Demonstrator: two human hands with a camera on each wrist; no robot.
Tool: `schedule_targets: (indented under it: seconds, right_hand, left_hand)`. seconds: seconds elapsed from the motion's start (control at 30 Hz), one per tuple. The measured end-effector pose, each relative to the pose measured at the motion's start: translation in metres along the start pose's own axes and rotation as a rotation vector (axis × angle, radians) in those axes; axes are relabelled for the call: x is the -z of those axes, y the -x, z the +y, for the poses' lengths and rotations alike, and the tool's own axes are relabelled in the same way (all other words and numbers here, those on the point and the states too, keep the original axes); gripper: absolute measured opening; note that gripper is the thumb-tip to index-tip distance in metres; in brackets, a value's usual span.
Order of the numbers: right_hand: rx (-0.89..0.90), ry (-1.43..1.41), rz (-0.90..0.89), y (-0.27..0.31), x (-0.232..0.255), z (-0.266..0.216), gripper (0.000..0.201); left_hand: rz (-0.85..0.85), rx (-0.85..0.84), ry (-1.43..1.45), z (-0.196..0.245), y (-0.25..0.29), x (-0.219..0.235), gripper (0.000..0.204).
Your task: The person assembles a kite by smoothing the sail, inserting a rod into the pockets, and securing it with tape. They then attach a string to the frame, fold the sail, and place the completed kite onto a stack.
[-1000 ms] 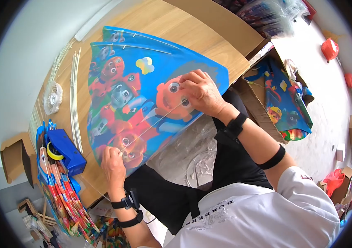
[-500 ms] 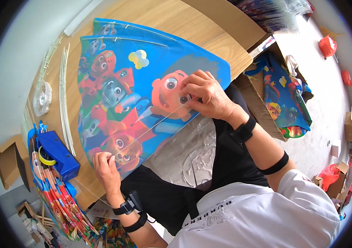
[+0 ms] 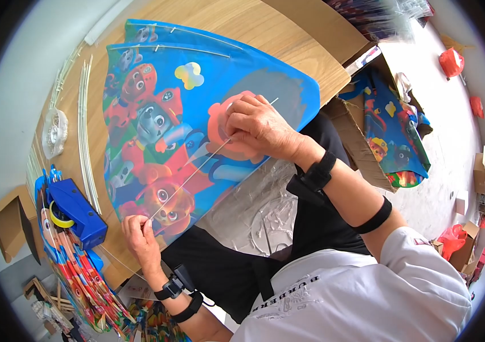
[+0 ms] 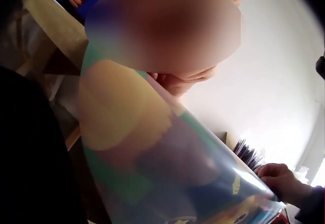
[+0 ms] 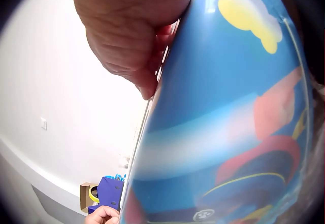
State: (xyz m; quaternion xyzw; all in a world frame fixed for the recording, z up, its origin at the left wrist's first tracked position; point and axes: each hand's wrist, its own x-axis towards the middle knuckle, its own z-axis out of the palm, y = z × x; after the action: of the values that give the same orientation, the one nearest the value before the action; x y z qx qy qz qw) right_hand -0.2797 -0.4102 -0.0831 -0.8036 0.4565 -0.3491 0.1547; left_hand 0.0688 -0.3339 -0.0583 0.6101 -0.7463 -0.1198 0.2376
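A blue kite sheet (image 3: 168, 91) printed with cartoon characters spreads over the table and overhangs its near edge. Across it runs a thin pale stick (image 3: 190, 178). My left hand (image 3: 142, 242) pinches the stick's lower left part at the sheet's corner. Farther up, my right hand (image 3: 260, 128) grips the same stick, whose far end sticks out past the knuckles. In the right wrist view the stick (image 5: 137, 143) lies along the fold of the sheet, under my right thumb and fingers. A blurred patch covers much of my left hand in the left wrist view.
More pale sticks (image 3: 84, 131) lie at the table's left, beside a clear roll (image 3: 55, 134). A blue tape dispenser (image 3: 78, 214) stands at the near left corner, by a bundle of printed sheets (image 3: 80, 279). At right an open carton (image 3: 359, 137) holds another printed sheet.
My right hand has shifted up and left along the stick, whose far end now shows beyond it. My left hand has moved a little left and down, still pinching.
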Motion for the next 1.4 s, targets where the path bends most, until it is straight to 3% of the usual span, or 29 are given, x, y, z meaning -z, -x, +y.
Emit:
schedule_targets:
  seconds: [0.47,0.77,0.97,1.13,1.4]
  right_hand:
    - [0.045,-0.064,0.083,0.001,-0.011,0.002,0.016]
    - [0.038,0.102,0.044,0.000,-0.007,-0.005,0.012]
    - [0.011,0.107,0.063,-0.001,-0.007,-0.008,0.031]
    - [0.032,0.077,0.225,0.001,-0.011,-0.007,0.024]
    - [0.031,0.096,0.178,0.005,-0.013,-0.003,0.022]
  left_hand:
    - [-0.098,-0.061,-0.031,-0.003,-0.005,0.009,0.012]
    - [-0.100,-0.076,-0.071,-0.006,-0.005,0.006,0.011]
    - [-0.137,-0.061,0.004,-0.003,-0.007,0.003,0.010]
    - [-0.169,-0.141,-0.050,0.009,-0.018,-0.006,0.010]
    - [-0.175,-0.200,-0.085,0.031,-0.035,-0.021,0.011]
